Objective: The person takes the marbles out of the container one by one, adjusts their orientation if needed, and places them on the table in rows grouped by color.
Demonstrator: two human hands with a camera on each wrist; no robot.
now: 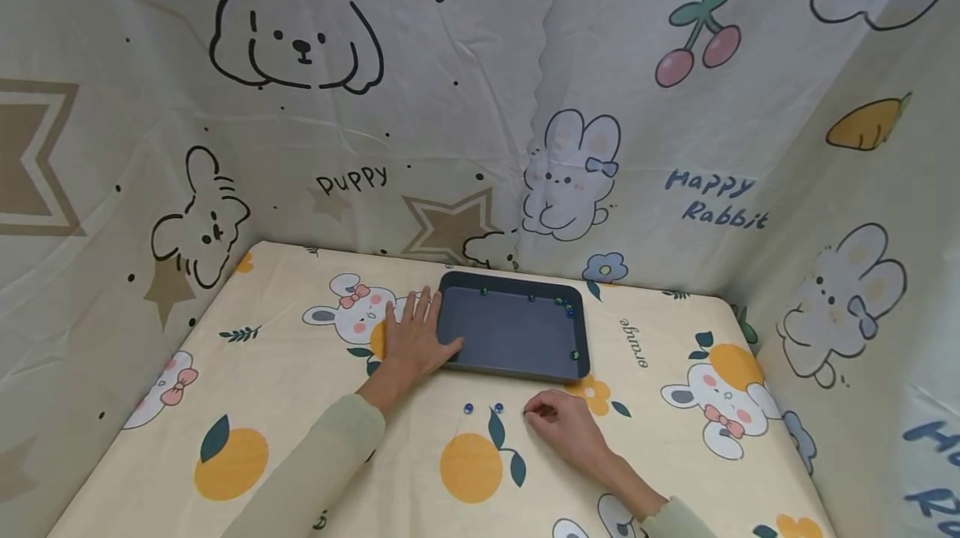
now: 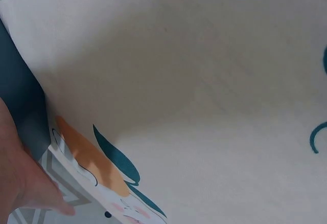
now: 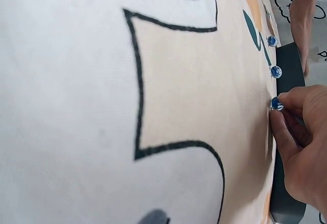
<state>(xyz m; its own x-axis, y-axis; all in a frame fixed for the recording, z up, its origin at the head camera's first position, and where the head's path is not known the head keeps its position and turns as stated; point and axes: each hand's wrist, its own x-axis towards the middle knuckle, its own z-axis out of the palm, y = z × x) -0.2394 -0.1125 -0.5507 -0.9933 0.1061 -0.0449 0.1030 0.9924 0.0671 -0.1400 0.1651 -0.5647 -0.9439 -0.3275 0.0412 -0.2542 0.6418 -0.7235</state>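
My left hand (image 1: 415,340) lies with straight, spread fingers at the left end of a dark grey rectangular tray (image 1: 502,334), its thumb over the rim. Between thumb and fingertips, my right hand (image 1: 572,431) pinches a clear glass marble with a blue swirl (image 3: 277,104), just in front of the tray. To its left on the cloth sit two more blue marbles, the left marble (image 1: 468,409) and the right marble (image 1: 498,409), a little apart. Several green and blue marbles lie inside the tray, including a green marble (image 1: 575,355) near the right wall. The left wrist view shows only part of the hand.
A cream tablecloth (image 1: 300,405) printed with oranges and rabbits covers the table. Behind the tray and along both sides hang pale fabric walls (image 1: 450,130) with cartoon prints. The tray's far rim stands close to the back wall.
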